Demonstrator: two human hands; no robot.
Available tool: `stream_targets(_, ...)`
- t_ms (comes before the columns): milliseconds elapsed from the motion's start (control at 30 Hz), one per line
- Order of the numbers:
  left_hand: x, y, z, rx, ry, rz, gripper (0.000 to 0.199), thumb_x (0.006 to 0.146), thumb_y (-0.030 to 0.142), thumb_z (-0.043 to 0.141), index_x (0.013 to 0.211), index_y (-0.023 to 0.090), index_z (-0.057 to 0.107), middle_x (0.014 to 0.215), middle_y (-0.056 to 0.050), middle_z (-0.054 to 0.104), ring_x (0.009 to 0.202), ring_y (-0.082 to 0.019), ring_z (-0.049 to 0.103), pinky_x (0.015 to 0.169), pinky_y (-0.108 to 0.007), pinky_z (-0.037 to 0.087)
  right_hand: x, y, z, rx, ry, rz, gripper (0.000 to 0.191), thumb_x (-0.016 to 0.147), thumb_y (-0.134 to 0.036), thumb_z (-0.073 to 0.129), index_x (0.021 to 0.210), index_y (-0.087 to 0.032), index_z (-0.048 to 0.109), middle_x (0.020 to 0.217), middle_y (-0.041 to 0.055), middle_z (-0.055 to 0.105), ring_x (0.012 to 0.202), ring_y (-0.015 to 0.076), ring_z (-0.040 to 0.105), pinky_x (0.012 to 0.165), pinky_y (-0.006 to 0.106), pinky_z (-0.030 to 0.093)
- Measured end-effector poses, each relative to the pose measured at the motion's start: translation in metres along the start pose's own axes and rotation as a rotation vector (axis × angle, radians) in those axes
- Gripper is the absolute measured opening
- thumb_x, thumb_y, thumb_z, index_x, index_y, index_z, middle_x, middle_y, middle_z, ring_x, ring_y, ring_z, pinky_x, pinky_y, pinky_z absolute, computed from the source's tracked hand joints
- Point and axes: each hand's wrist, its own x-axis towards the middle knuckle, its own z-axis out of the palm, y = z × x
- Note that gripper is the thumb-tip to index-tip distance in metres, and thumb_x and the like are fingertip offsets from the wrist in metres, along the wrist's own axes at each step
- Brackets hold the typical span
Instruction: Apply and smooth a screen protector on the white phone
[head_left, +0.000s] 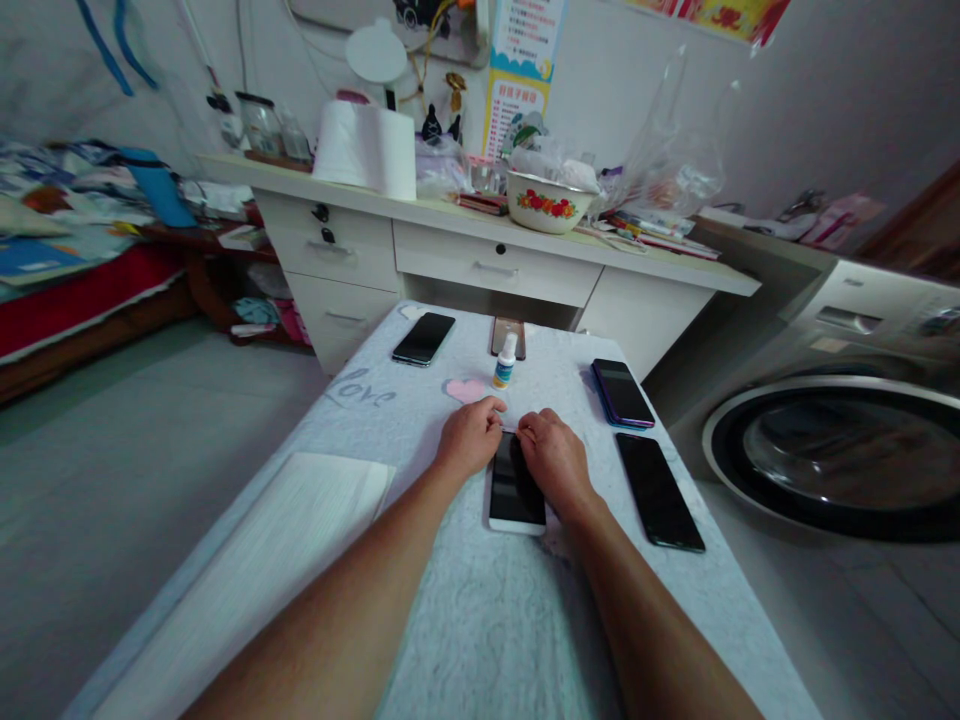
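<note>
A white-framed phone [517, 488] lies screen up on the cloth-covered table. My left hand [472, 437] is at its top left corner, fingers curled in. At the top right corner rests my right hand [553, 455], its fingers pinched at the phone's upper edge. What lies between the fingertips of either hand is too small to make out. Just beyond the hands stands a small white spray bottle [505, 362] with a blue and yellow label. Behind the bottle lies a brownish phone [509, 338].
A black phone [424, 338] lies at the back left. Stacked phones [624, 393] and another black phone [658, 490] are on the right. A white sheet [300, 520] covers the left side. Beyond are a desk [442, 222] and a washing machine [847, 400].
</note>
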Motion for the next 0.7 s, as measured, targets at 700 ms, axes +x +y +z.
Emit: stream_targets(700, -0.0006, 0.001, -0.0003, -0.011, -0.008, -0.017, 0.029, 0.078, 0.011, 0.05, 0.103, 0.022, 0.061, 0.085, 0.0, 0.07, 0.08, -0.014, 0.064, 0.073, -0.023, 0.046, -0.0001, -0.004, -0.0031, -0.013, -0.052, -0.101, 0.03, 0.097, -0.029, 0.04, 0.106, -0.027, 0.069, 0.1, 0.0053, 0.059, 0.089, 0.0152, 0.058, 0.068, 0.024, 0.037)
